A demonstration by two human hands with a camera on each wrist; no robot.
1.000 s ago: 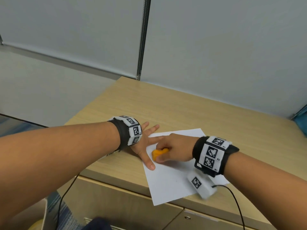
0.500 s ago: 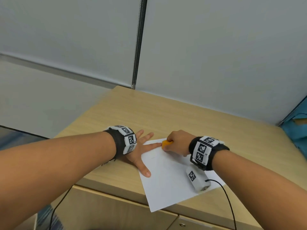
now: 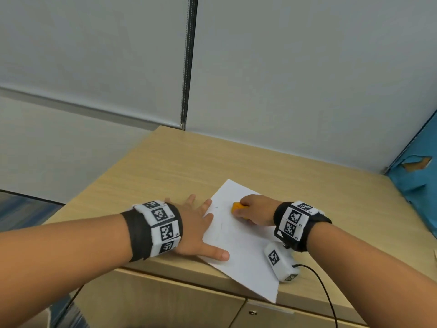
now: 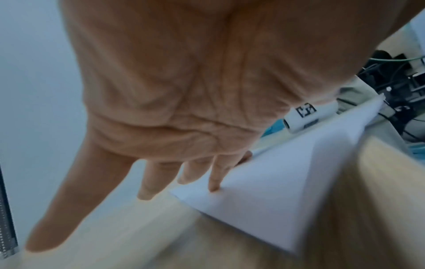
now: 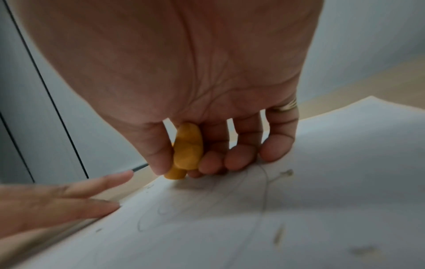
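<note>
Your left forearm comes in from the left, low over the wooden cabinet top. Left hand lies palm down, fingers straight and spread, grasping nothing. Thumb and index finger press the left edge of the sheet of paper; the other fingers sit over bare wood (the left wrist view shows the index fingertip just inside the paper's corner).

The paper lies flat and skewed on the top, near corner overhanging the front edge. It has faint pencil lines on it.

The orange eraser is on the far-left part of the sheet, lower end touching the paper.

Your right hand is clenched round the eraser, knuckles up, thumb on one side and curled fingers on the other, fingertips down at the paper. There's a ring on the little finger.

Right forearm comes in from the lower right. The wrist camera module hangs under that wrist over the paper's right edge, and its black cable trails off the front.
</note>
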